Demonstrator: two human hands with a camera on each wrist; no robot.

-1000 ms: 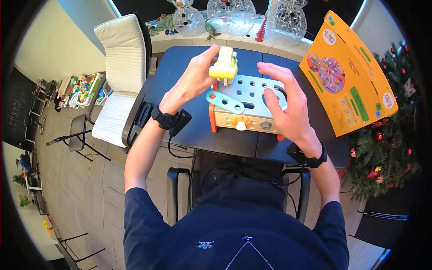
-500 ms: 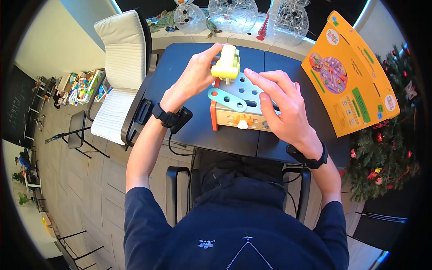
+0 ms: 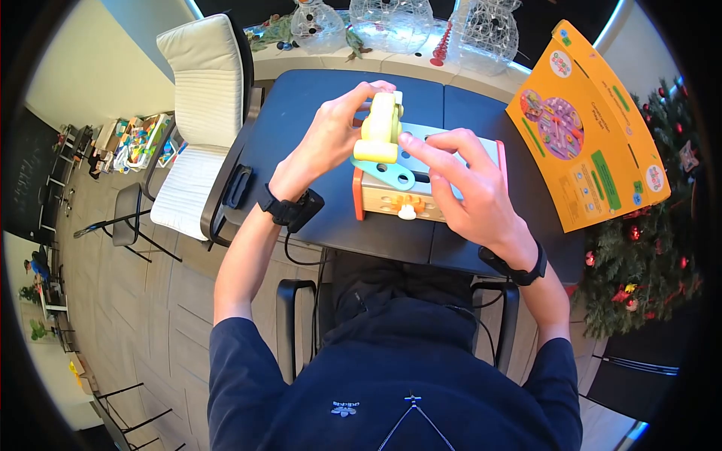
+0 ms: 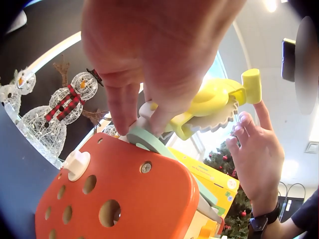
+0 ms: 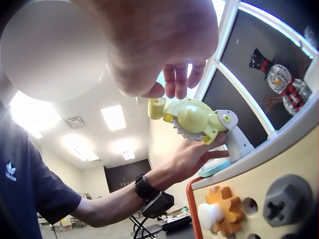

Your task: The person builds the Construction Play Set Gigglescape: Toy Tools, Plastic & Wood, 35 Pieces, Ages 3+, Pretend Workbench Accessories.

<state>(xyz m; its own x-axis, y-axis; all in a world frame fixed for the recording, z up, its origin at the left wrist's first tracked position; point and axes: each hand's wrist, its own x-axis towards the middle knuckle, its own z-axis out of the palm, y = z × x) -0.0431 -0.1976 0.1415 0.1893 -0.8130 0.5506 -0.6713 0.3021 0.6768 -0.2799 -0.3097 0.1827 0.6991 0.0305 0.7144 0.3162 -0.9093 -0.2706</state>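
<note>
A yellow toy saw (image 3: 381, 124) with a grey toothed blade stands tilted over the blue perforated top of a toy workbench (image 3: 374, 197). Its far end joins a grey bracket (image 5: 241, 144) on that top, beside a teal strip (image 3: 385, 174). My left hand (image 3: 325, 135) pinches around the bracket and the saw's pivot end; in the left wrist view its fingertips (image 4: 130, 117) press there. My right hand (image 3: 481, 197) is at the saw's handle end (image 4: 252, 85), index finger straight and touching it, other fingers loosely bent. An orange gear (image 5: 225, 211) with a white knob is on the bench's front.
A dark table (image 3: 293, 101) carries the workbench. An orange box (image 3: 590, 128) stands at the right, with a decorated tree (image 3: 639, 263) beyond it. Wire snowmen (image 3: 391, 26) line the sill behind. A white chair (image 3: 199, 113) is at the left.
The saw's handle end has swung down toward me. My right hand has moved left, bringing its index finger to the handle. My left hand keeps its hold and has shifted slightly.
</note>
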